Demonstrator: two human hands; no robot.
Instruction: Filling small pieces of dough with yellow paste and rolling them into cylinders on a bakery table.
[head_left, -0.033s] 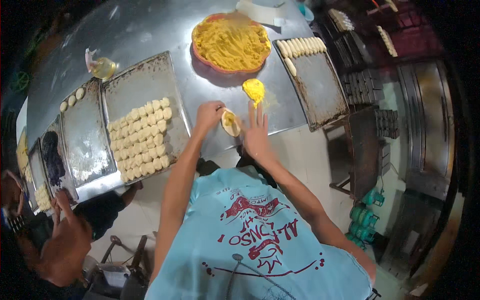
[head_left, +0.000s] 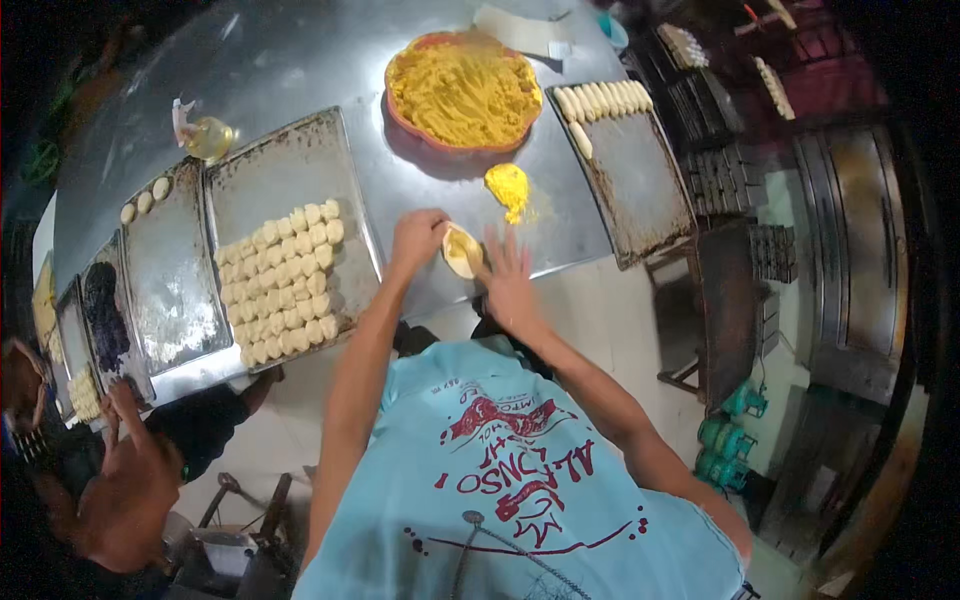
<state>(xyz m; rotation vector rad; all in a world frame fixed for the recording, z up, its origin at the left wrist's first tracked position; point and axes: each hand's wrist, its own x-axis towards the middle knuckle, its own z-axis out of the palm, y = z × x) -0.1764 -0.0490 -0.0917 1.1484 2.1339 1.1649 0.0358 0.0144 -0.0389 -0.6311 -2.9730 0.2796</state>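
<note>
A flattened oval of dough (head_left: 461,251) with yellow filling on it lies near the table's front edge. My left hand (head_left: 418,236) has its fingers closed at the dough's upper left edge. On the other side, my right hand (head_left: 515,287) is open with fingers spread, its thumb side by the dough's right edge; whether it presses the dough I cannot tell. Just beyond those fingers sits a small lump of yellow filling (head_left: 508,187). Farther back stands a wide orange-red basin (head_left: 398,128) heaped with more yellow filling (head_left: 462,85).
To the left, a metal tray (head_left: 270,165) bears rows of dough balls (head_left: 285,285); beside it is a tray (head_left: 170,270) with a few pieces and a spray bottle (head_left: 207,135). Shaped dough rolls (head_left: 605,100) occupy a right-hand tray (head_left: 645,185). Another person's hand (head_left: 120,400) works at far left.
My right hand has drawn slightly back from the small filling lump, and its fingers have spread wider. The left hand stays at the dough's edge.
</note>
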